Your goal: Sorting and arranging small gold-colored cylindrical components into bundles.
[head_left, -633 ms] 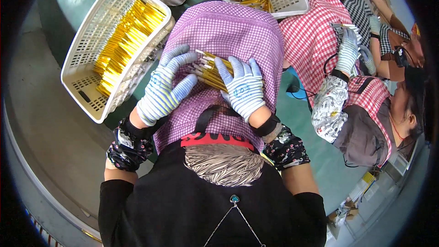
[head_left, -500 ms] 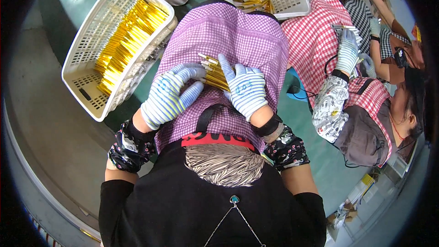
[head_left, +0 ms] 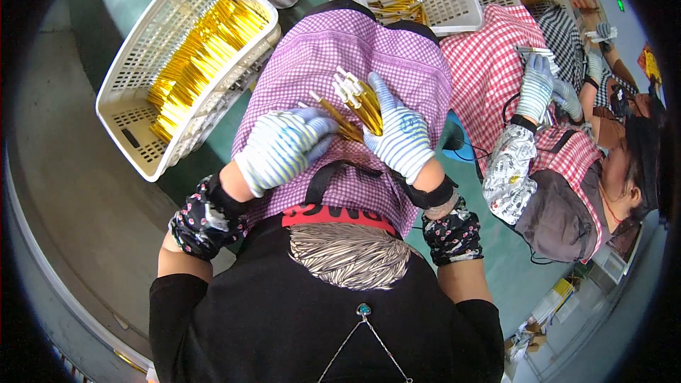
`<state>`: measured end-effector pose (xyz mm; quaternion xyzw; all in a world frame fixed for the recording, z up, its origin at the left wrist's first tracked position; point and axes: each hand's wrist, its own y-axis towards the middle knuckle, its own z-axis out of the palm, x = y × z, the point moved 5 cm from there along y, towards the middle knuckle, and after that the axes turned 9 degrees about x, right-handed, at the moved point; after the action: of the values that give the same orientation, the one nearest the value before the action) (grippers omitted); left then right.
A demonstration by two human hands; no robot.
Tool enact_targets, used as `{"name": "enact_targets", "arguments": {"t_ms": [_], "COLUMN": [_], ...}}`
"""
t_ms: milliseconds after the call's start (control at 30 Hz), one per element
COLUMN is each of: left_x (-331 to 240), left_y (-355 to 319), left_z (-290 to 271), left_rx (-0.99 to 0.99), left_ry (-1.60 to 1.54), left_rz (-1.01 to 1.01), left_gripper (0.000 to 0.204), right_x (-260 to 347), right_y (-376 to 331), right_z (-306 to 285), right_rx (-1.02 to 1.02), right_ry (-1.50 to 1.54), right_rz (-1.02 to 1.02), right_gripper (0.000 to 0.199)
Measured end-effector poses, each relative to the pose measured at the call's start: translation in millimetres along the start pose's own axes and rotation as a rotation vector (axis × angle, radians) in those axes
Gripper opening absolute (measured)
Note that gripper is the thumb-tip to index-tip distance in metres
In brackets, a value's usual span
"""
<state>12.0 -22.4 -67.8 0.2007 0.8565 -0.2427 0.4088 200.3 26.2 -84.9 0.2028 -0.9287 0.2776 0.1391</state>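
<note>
Both my hands wear white-and-blue striped gloves and work above the purple checked apron (head_left: 326, 50) on my lap. My right hand (head_left: 403, 135) closes round a bundle of slim gold tubes with white ends (head_left: 365, 103), thumb along its far side, white ends pointing away from me. Close beside it, my left hand (head_left: 287, 145) has its fingers bent over a few more gold tubes (head_left: 335, 115), which lean toward the bundle. The lower ends of the tubes are hidden behind the gloves.
At the left stands a white plastic basket (head_left: 128, 64) with many gold tubes (head_left: 206, 57) inside. Another white basket (head_left: 454, 0) with similar tubes is at the far side. A co-worker in a red checked apron (head_left: 489, 50) sits close on my right, near a blue stool (head_left: 460, 143).
The bundle has turned more upright in my right hand and fanned apart, its white ends now showing. My left hand has moved slightly right, its fingers bending in on some tubes.
</note>
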Motion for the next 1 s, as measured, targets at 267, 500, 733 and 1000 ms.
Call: {"name": "enact_targets", "arguments": {"t_ms": [267,500,733,1000], "left_x": [-11.4,0.8,-2.6,-27.5], "left_y": [37.1,43.6,42.3,40.6], "left_z": [24.9,31.6,29.3,7.7], "left_rx": [-0.142,-0.106,-0.133,-0.116], "left_ry": [0.701,0.773,0.765,0.704], "left_rz": [0.432,0.340,0.367,0.438], "left_gripper": [0.016,0.013,0.011,0.012], "right_x": [-10.5,-10.0,-28.7,-6.8], "right_y": [1.9,6.4,16.5,11.3], "right_z": [3.5,2.7,55.3,19.9], "right_rx": [0.016,0.299,0.247,0.616], "right_ry": [0.050,0.193,0.765,1.230], "right_rz": [-0.020,0.012,-0.312,-0.396], "right_gripper": [0.091,0.086,0.091,0.078]}}
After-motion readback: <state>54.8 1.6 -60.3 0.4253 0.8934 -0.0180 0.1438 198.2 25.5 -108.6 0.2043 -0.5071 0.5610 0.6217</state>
